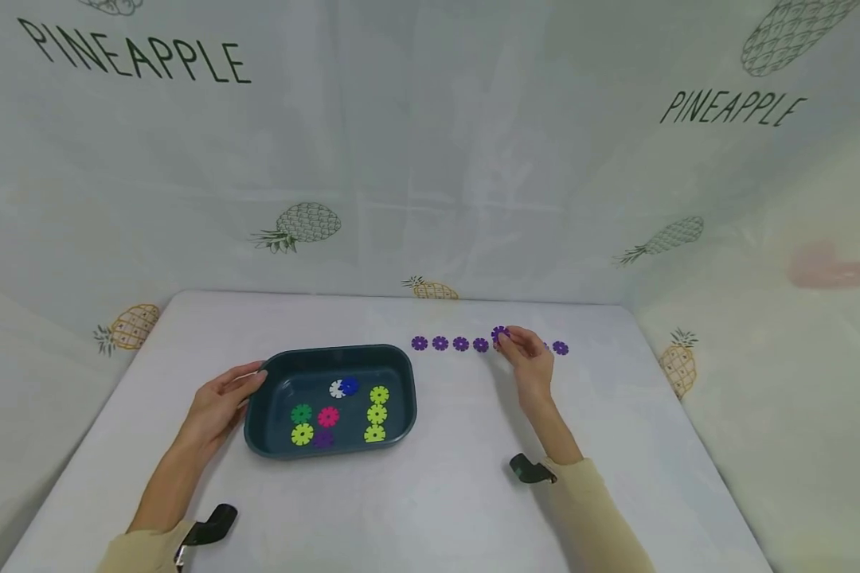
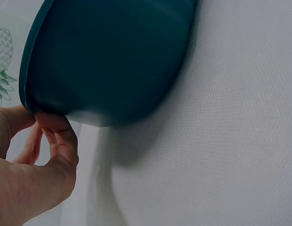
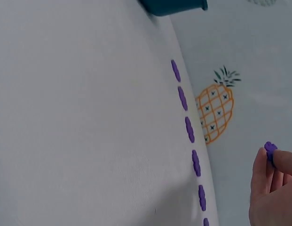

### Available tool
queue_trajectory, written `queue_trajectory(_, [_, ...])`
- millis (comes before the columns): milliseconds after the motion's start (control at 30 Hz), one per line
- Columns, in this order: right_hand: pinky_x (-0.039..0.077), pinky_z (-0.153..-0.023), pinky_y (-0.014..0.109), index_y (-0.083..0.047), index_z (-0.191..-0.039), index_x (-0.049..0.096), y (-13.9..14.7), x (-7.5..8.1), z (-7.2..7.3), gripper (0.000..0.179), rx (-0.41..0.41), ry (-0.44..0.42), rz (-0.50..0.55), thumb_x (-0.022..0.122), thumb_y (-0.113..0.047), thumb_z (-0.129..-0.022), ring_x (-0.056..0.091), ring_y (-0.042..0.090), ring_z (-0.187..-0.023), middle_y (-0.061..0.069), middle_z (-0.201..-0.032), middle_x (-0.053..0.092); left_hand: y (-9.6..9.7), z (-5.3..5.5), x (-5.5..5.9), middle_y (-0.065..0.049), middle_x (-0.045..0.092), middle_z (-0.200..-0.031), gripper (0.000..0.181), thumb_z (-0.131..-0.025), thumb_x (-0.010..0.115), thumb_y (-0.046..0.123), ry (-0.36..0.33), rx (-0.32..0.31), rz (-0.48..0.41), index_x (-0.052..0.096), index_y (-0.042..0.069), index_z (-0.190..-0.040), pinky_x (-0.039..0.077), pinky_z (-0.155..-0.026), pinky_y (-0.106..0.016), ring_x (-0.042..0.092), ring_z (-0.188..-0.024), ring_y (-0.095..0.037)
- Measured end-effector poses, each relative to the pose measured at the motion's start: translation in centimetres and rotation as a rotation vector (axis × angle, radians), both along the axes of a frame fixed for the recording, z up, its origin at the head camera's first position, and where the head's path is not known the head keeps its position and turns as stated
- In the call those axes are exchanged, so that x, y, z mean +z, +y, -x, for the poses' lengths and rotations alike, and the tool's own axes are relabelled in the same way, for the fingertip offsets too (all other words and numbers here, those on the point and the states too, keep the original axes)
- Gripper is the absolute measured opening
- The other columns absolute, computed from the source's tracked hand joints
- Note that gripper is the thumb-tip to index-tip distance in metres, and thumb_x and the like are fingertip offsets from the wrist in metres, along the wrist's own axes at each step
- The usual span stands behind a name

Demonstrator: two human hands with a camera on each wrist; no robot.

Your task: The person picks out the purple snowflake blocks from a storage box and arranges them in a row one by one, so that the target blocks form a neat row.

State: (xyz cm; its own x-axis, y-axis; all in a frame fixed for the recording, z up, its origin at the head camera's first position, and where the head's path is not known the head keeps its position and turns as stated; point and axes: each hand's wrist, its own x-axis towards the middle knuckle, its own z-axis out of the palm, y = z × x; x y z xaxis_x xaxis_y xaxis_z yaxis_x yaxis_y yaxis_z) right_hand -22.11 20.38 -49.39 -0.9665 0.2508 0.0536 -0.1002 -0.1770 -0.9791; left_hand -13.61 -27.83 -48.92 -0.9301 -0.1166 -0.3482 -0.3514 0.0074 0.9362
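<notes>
A dark teal plastic tray (image 1: 279, 394) is left of centre, my left hand (image 1: 211, 410) gripping its left rim between thumb and fingers. From the left wrist view, that hand (image 2: 37, 165) has curled fingers at the tray's edge (image 2: 108, 61), and a shadow falls on the cloth below it. Between thumb and fingertips my right hand (image 1: 533, 370) pinches a purple flower-shaped plastic disc (image 1: 500, 332), held above a row of similar purple discs (image 1: 461, 344). The right wrist view shows the pinched disc (image 3: 270, 148) edge-on. Part of the row is hidden behind my right hand.
Inside the tray are several yellow-green discs (image 1: 377, 414), plus a green disc (image 1: 301, 414), a pink disc (image 1: 328, 417), a purple disc (image 1: 323, 439), a white disc (image 1: 337, 389) and a blue disc (image 1: 349, 387). A pineapple-print curtain (image 1: 430, 159) hangs behind the white table (image 1: 444, 509).
</notes>
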Motion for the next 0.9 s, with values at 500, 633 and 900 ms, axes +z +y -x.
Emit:
queue_trajectory(500, [0.055,-0.091,0.028,0.014,-0.129,0.057,6.0,-0.3,0.6,0.037,-0.192,-0.034,0.095,0.068,0.006,-0.095,0.071,0.015,-0.09,0.005,-0.096,0.063,0.1,0.0,0.2,0.024,0.066,-0.101,0.037,-0.094,0.074,0.045,0.011,-0.007,0.042,0.068,0.029,-0.127,0.048,-0.075,-0.02,0.059,-0.093,0.0])
queue_trajectory(633, [0.054,-0.091,0.029,0.012,-0.129,0.059,7.2,0.6,0.2,0.035,-0.225,-0.093,0.01,0.068,0.004,-0.097,0.069,0.019,-0.096,0.009,-0.101,0.062,0.0,0.1,0.4,0.024,0.066,-0.103,0.043,-0.093,0.074,0.047,0.007,-0.017,0.061,0.067,0.027,-0.131,0.048,-0.077,-0.02,0.058,-0.095,-0.001])
queue_trajectory(900, [0.054,-0.083,0.017,0.009,-0.128,0.061,10.3,0.7,0.5,0.035,-0.266,-0.2,-0.11,0.07,-0.002,-0.097,0.063,0.009,-0.088,0.001,-0.097,0.063,0.1,0.2,0.9,0.012,0.064,-0.11,0.068,-0.095,0.07,0.05,0.001,-0.056,0.196,0.054,0.008,-0.146,0.051,-0.08,-0.022,0.058,-0.097,-0.004])
